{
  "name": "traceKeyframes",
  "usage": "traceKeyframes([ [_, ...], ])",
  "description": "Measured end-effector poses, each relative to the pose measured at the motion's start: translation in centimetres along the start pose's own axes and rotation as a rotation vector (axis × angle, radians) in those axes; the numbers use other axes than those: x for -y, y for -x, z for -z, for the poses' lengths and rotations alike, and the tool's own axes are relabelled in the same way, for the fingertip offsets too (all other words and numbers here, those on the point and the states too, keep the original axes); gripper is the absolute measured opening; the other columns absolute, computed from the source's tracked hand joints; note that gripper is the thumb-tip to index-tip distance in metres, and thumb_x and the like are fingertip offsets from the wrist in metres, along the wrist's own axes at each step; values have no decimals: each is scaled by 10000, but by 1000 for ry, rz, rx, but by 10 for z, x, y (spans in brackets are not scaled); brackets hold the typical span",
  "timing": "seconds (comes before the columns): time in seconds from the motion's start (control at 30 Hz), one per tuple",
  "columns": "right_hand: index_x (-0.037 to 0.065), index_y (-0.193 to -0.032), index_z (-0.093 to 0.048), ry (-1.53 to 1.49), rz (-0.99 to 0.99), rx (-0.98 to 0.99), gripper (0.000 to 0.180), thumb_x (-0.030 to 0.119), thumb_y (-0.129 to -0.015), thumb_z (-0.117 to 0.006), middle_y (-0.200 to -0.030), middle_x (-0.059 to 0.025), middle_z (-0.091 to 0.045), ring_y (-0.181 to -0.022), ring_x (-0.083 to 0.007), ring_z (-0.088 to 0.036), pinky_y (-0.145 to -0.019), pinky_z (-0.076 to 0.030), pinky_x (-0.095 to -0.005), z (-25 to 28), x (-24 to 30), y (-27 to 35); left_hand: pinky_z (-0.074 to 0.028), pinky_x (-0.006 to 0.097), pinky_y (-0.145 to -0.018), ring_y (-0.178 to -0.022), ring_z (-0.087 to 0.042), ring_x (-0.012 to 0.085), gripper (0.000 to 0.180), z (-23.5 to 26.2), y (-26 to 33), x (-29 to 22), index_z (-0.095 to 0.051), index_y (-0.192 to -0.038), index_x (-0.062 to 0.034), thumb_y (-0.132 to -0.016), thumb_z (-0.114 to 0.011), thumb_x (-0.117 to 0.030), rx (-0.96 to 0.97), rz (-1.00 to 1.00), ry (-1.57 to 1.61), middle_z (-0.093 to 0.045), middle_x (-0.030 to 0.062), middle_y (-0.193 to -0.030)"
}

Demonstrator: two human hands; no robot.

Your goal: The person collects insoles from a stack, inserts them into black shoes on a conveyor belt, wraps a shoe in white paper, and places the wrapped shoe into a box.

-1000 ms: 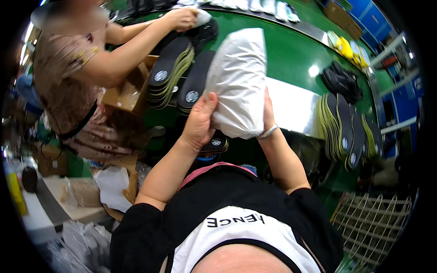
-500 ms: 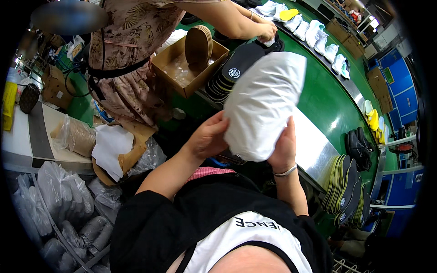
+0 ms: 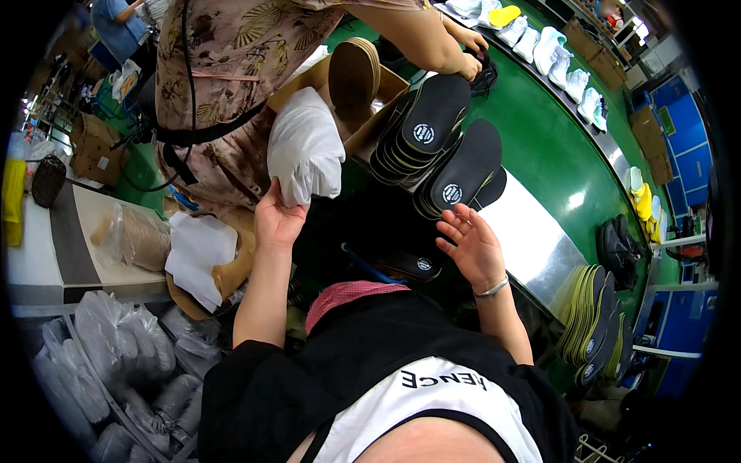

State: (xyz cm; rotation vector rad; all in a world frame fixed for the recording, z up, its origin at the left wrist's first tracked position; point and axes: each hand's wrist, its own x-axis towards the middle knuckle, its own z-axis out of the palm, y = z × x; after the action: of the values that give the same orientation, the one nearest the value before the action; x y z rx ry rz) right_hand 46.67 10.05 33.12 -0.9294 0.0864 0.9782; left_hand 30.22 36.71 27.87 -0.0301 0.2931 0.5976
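Note:
My left hand (image 3: 279, 218) grips the lower end of a crumpled white wrapped bundle (image 3: 306, 143), thumb and fingers closed on it. What lies inside the wrapping is hidden. My right hand (image 3: 477, 251) is open and holds nothing, its palm turned up and fingers spread. Just beyond its fingertips stand two stacks of black insoles, a farther stack (image 3: 432, 116) and a nearer stack (image 3: 468, 166), each with a round white print. Behind the bundle is a cardboard box (image 3: 370, 139) with brown sole-shaped pieces (image 3: 354, 77) standing in it.
A co-worker in a patterned dress (image 3: 231, 77) stands ahead, hands (image 3: 468, 55) on a dark item at the green conveyor belt (image 3: 540, 139). White shoes (image 3: 549, 55) line its far side. More insoles (image 3: 590, 324) are stacked at right. Plastic-wrapped items (image 3: 123, 332) fill a rack at lower left.
The bundle has gone from both hands at the middle to my left hand alone, farther left. My right hand has let go and opened. The insole stacks now show more fully.

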Motion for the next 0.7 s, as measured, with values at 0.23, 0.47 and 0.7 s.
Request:
traceKeyframes([
  [0.23,67,-1064,-445,216,139,-7,289,218,-823,-494,-993,-73,-524,-886,-161,-521,-716,-440,-299,-16,-6,11,-357,400,-892,-1072,-433,249,334,-10,-8,6,-395,-1167,-44,-862,-396,-182,78,68,-68,-451,95,-1173],
  [0.47,58,-1292,-163,321,246,213,767,348,-733,-600,-1229,-140,-351,-1139,-247,-341,-943,-262,-360,-61,-10,17,-324,371,-914,-1084,-421,218,430,-52,30,46,-352,-1209,-77,-816,-489,-183,400,347,-572,-437,73,-1183],
  [0.7,48,-1270,-226,-157,169,102,818,581,-709,-492,-1252,-112,-357,-1128,-232,-373,-954,-292,-371,-72,1,14,-281,375,-939,-1116,-371,201,555,-82,26,87,-209,-1268,-110,-811,-504,-218,345,642,-535,-365,46,-1221],
])
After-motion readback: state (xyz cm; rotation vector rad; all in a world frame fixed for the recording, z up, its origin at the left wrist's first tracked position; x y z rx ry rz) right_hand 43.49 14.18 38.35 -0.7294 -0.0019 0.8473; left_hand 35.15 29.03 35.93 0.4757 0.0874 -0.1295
